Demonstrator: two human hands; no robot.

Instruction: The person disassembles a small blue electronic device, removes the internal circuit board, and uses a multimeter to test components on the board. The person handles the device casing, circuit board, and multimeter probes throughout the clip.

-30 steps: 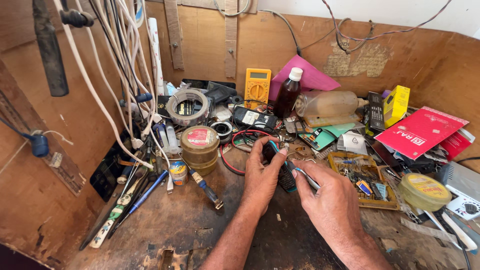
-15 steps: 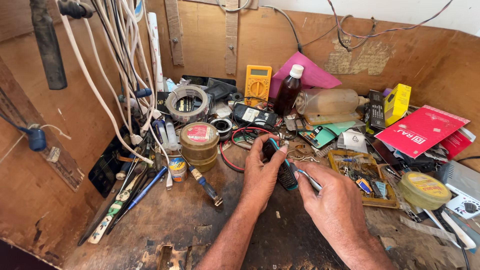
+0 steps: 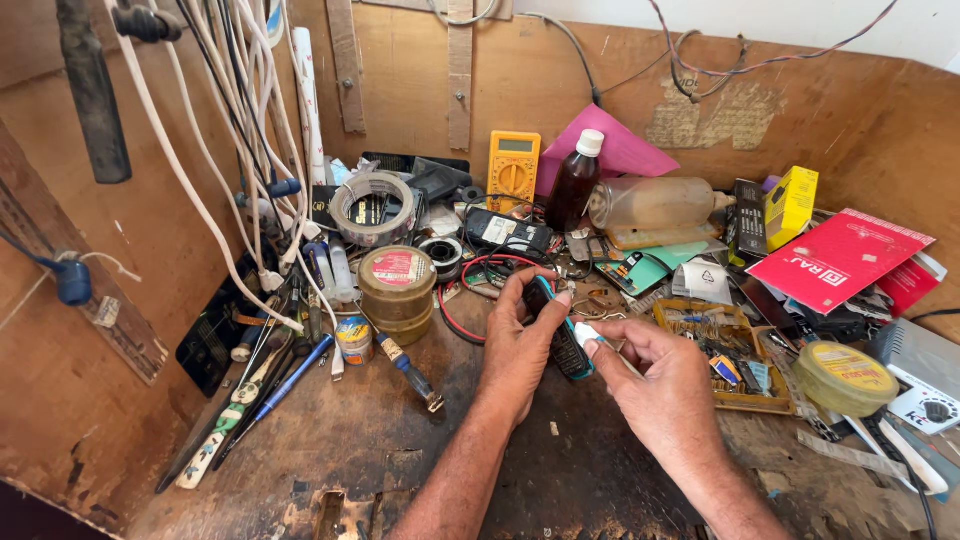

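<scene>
Looking down from the head camera, the left hand [image 3: 520, 345] grips a small dark handset with a teal edge [image 3: 562, 335] above the workbench [image 3: 380, 440] middle, while the right hand [image 3: 660, 375] pinches a thin tool [image 3: 590, 335] against it. It looks light, rigid and slippery (probably fragile), best held by its long sides. A yellow multimeter [image 3: 513, 170] leans at the back edge.

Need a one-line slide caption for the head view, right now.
Left hand grips a small dark phone with teal edge; right hand works on it with a tool.
</scene>
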